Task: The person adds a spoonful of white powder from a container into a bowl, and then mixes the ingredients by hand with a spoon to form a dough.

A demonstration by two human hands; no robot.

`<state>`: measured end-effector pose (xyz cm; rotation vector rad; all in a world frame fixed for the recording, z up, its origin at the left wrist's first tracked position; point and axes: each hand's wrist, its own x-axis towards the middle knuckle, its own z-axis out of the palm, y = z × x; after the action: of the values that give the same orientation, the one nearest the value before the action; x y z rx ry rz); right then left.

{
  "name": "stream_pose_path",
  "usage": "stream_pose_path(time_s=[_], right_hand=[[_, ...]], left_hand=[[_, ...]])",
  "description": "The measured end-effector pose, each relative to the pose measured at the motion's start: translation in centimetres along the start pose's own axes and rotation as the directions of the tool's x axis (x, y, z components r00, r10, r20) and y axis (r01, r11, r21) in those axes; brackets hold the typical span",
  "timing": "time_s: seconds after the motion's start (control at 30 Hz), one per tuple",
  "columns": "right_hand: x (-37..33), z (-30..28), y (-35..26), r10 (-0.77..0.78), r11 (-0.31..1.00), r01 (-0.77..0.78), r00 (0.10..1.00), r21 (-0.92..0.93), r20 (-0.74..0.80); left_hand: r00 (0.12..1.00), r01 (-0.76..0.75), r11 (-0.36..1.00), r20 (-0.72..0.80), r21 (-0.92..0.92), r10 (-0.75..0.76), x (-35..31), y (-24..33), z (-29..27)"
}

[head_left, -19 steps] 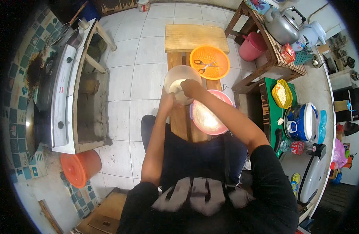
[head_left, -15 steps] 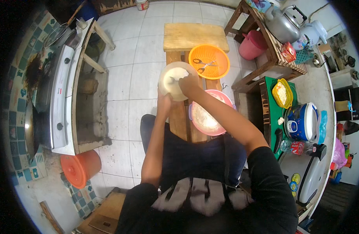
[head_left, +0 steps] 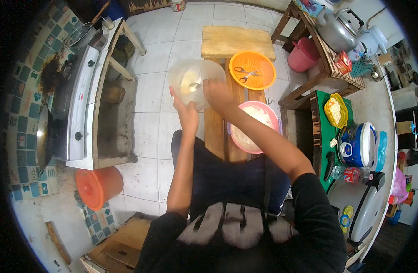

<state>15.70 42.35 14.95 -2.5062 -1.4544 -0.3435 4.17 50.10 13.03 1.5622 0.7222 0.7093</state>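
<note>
My left hand [head_left: 187,113] grips a translucent plastic bowl [head_left: 176,73] from its near side, fingers along the wall and the bowl tilted. A pale, creamy mixture [head_left: 189,78] lies inside it. Over the rim reaches my right hand [head_left: 218,96], closed round the handle of a spoon [head_left: 195,85] whose head is in the mixture. Just right of the bowl, an orange colander [head_left: 268,68] holds scissors [head_left: 246,73] with dark handles. Nearer my knees stands a pink basin [head_left: 278,122] with a whitish, floury mass in it, partly covered by my right forearm.
The colander and basin rest on a low wooden bench [head_left: 238,42]. At left is a stove [head_left: 81,104] on a tiled counter, with a lidded orange bucket [head_left: 100,187] below. On the right are a kettle [head_left: 338,32], a yellow basket [head_left: 336,110] and a rice cooker [head_left: 356,145].
Both hands have shifted left with the bowl, which now tips more and shows its side wall. The spoon remains in the mixture. My view has turned slightly, sliding the room rightward.
</note>
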Motion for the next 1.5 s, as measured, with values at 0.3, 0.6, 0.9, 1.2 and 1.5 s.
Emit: stream_pose_path(time_s=[0.3, 0.6, 0.9, 1.2, 1.5], right_hand=[[-1.5, 3.6, 1.5, 0.305, 0.712, -0.347, 0.936, 0.61, 0.178], [-5.1, -6.3, 6.5, 0.332, 0.588, -0.43, 0.901, 0.685, 0.28], [-15.1, -12.8, 12.2, 0.418, 0.68, -0.476, 0.877, 0.558, 0.238], [-19.5, -14.0, 11.3, 0.531, 0.738, -0.501, 0.845, 0.453, 0.069], [-19.5, -14.7, 10.7, 0.537, 0.692, -0.52, 0.834, 0.501, 0.124]], left_hand=[[0.987, 0.096, 0.993, 0.132, -0.065, -0.087, -0.9, -0.1, 0.6], [0.948, 0.281, 0.945, 0.203, -0.169, -0.246, -0.4, -0.3, 0.2], [0.95, 0.277, 0.95, 0.186, -0.146, -0.249, -2.5, 1.2, 2.0], [0.954, 0.285, 0.946, 0.138, -0.157, -0.265, -3.3, 1.0, 2.4], [0.946, 0.292, 0.941, 0.198, -0.169, -0.258, -2.7, -0.3, 2.4]])
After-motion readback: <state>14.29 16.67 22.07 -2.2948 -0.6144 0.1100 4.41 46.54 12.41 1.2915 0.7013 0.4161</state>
